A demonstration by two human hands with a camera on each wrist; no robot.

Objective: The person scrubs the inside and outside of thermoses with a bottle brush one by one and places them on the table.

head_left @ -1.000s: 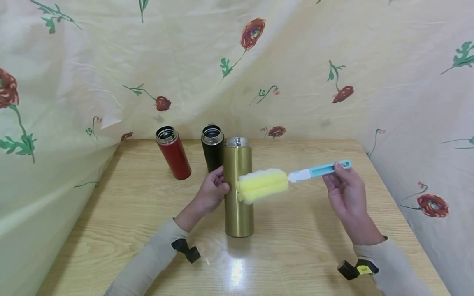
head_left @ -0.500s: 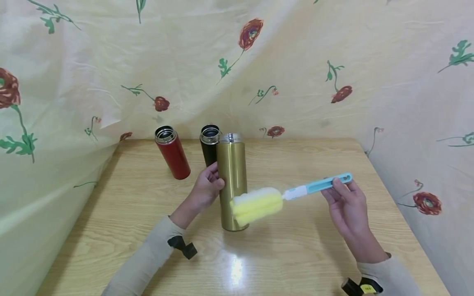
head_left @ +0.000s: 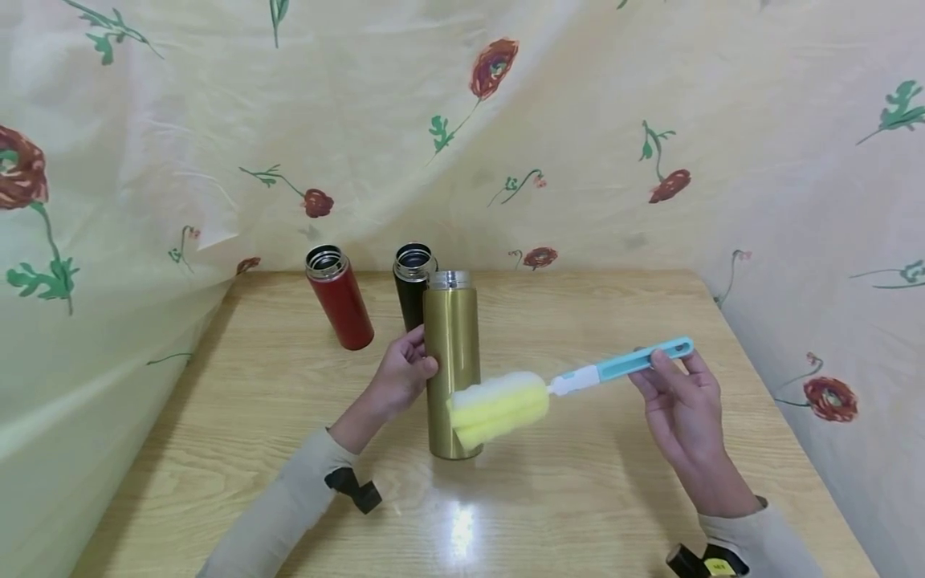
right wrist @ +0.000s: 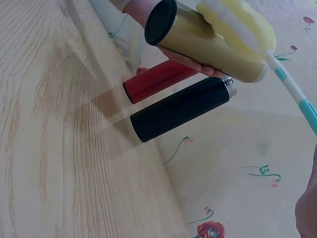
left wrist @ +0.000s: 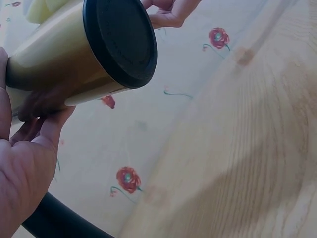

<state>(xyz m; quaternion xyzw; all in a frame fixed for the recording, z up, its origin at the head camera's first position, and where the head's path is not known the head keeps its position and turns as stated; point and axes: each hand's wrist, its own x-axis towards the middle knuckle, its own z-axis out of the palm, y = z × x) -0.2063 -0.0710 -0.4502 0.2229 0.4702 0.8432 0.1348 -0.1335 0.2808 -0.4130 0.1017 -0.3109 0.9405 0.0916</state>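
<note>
My left hand (head_left: 400, 373) grips a gold thermos flask (head_left: 451, 337) round its side and holds it upright, raised off the table. Its black base (left wrist: 121, 42) shows in the left wrist view; its mouth has a silver rim. In my right hand (head_left: 682, 401) a bottle brush is pinched by its light-blue handle (head_left: 614, 367). The yellow and white sponge head (head_left: 499, 408) points left and hangs in front of the flask's lower half, outside it. Whether sponge and flask touch, I cannot tell.
A red flask (head_left: 340, 301) and a black flask (head_left: 412, 293), both without lids, stand upright at the back left of the wooden table (head_left: 578, 498). The gold flask partly covers the black one. Flowered cloth (head_left: 578, 120) surrounds the table on the back and sides.
The brush has come down along the front of the gold flask, from mid-height to its lower part. The gold flask has shifted slightly left. Both hands keep their hold.
</note>
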